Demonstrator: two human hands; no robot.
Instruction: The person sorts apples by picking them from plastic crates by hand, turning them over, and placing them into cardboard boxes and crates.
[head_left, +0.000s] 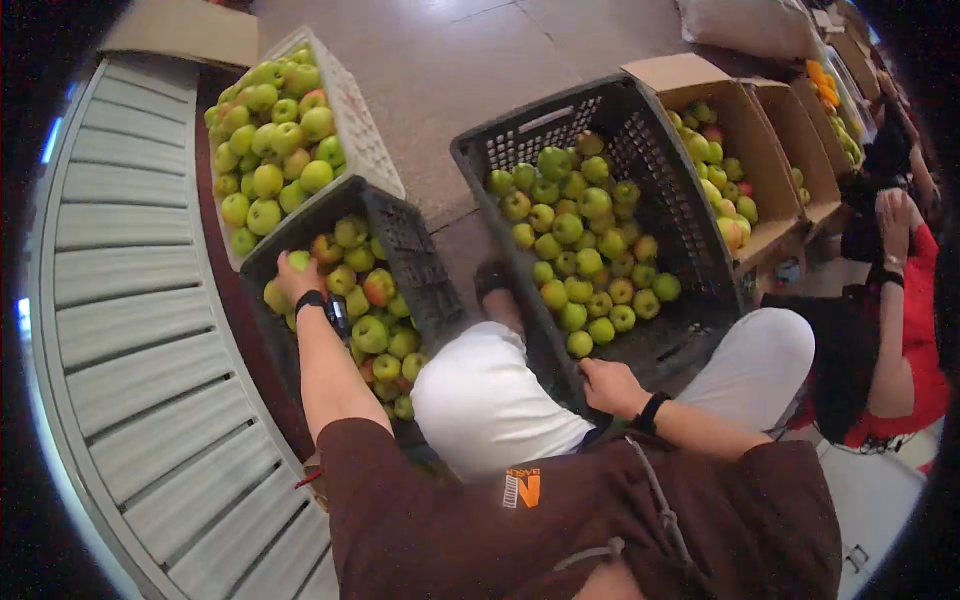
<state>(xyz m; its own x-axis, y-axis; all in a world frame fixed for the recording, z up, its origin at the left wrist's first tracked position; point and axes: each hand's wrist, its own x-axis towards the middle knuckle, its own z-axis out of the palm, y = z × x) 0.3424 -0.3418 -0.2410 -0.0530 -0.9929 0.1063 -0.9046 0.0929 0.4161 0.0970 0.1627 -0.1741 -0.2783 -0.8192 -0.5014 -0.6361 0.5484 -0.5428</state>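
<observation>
My left hand (298, 279) reaches into a black plastic crate (409, 247) of green and reddish apples on the left, its fingers around a green apple (299, 260). My right hand (611, 386) rests at the near rim of a larger black crate (480, 176), fingers curled by that edge; whether they grip it is hard to tell. Green apples (589, 261) lie in this crate, with bare floor showing on its right side. The nearest apple (579, 343) sits just beyond my right fingertips.
A white crate (360, 120) heaped with apples adjoins the left black crate. A slatted roller conveyor (135, 277) curves along the left. Cardboard boxes (772, 165) holding apples stand at right. Another person in red (919, 322) sits at the far right.
</observation>
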